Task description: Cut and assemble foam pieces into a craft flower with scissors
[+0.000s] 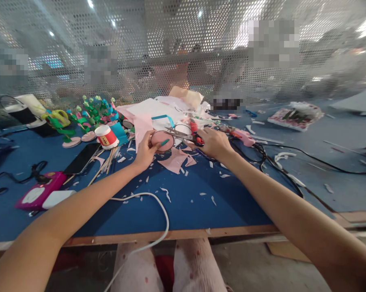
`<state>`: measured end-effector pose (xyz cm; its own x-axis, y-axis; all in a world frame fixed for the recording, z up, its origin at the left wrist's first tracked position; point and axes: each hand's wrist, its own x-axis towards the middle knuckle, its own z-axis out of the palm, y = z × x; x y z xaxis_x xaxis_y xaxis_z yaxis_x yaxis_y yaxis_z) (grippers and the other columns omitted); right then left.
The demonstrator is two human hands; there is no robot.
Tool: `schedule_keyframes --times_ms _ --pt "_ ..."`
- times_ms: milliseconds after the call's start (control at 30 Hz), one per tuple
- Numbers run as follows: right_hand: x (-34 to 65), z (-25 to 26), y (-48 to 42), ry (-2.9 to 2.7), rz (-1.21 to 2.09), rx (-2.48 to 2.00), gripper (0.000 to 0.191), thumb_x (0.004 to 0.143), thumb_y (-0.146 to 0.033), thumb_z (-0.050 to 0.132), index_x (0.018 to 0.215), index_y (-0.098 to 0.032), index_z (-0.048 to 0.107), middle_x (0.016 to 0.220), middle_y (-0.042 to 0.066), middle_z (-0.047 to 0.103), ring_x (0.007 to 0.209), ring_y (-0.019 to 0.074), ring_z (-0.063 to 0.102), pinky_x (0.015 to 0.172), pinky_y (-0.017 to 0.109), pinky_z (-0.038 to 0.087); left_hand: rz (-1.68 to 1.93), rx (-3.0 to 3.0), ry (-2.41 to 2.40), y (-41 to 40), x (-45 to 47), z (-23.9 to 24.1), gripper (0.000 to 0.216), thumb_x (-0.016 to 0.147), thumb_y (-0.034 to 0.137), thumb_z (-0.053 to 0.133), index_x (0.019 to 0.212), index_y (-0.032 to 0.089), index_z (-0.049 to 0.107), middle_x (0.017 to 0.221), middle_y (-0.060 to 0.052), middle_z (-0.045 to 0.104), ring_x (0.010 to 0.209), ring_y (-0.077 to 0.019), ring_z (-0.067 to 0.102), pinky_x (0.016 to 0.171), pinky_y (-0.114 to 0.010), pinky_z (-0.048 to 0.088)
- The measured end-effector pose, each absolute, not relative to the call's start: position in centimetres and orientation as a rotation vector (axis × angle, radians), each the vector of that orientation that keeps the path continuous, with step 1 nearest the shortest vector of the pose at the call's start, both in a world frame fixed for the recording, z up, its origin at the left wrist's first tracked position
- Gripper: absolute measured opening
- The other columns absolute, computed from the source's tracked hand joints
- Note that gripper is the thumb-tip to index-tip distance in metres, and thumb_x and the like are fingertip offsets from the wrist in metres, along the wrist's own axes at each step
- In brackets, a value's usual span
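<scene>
On a blue tabletop [195, 211] strewn with white shavings, a red-and-white paper cup [107, 138] stands with its pale narrow end uppermost; you cannot see inside it. A second white-and-red cup [183, 128] lies to its right, partly behind your scissors [183, 135], its contents also hidden. Far right of the paper cup is a clear, crinkled bag [295, 116] with red markings and something dark green inside.

The pink disc [160, 138] is just right of the paper cup: flat-faced, round, matte, with a thin darker rim. Your left hand [145, 153] pinches it, thumb across the face, a teal tip at the thumb's end. Your right hand [215, 142] is closed around the scissors' handles, the metal blades pointing left at the disc's edge.

Jagged pink paper [173, 161] lies right of the paper cup and nearer you. Thin wooden sticks [110, 162] fan out in front of it, beside a glossy black phone [82, 158]. Curly green paper plants [94, 110] on round pink bases stand behind and left of it.
</scene>
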<state>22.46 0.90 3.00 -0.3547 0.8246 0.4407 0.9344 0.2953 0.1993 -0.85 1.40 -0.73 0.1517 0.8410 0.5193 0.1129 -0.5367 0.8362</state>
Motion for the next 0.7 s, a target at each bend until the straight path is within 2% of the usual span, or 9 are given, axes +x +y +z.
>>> schedule_keyframes --times_ms 267,467,700 --pt "22.48 2.71 0.99 -2.302 -0.660 -1.598 0.062 0.080 -0.063 0.023 0.093 -0.014 0.060 0.086 0.012 0.062 0.074 0.0219 0.056 0.052 0.026 0.023 1.451 1.928 0.960 1.73 -1.16 -0.98 0.038 0.075 0.040 0.057 0.108 0.024 0.045 0.094 -0.004 0.056 0.077 -0.0167 0.060 0.058 -0.027 0.056" --pt "22.46 2.86 0.87 -2.305 -0.639 -1.595 0.060 0.079 -0.064 0.026 0.091 -0.016 0.059 0.084 0.010 0.063 0.075 0.0213 0.057 0.053 0.026 0.022 1.416 1.881 0.943 1.51 -1.07 -0.77 0.037 0.075 0.039 0.058 0.107 0.024 0.045 0.091 -0.003 0.054 0.075 -0.0170 0.059 0.052 -0.027 0.055" --pt "22.58 2.85 0.99 -2.307 -0.611 -1.573 0.060 0.077 -0.067 0.028 0.084 -0.016 0.060 0.081 0.008 0.065 0.072 0.0197 0.058 0.052 0.026 0.022 1.430 1.896 0.968 1.38 -1.09 -0.61 0.036 0.074 0.037 0.059 0.105 0.022 0.047 0.085 -0.003 0.053 0.074 -0.0160 0.058 0.053 -0.025 0.053"
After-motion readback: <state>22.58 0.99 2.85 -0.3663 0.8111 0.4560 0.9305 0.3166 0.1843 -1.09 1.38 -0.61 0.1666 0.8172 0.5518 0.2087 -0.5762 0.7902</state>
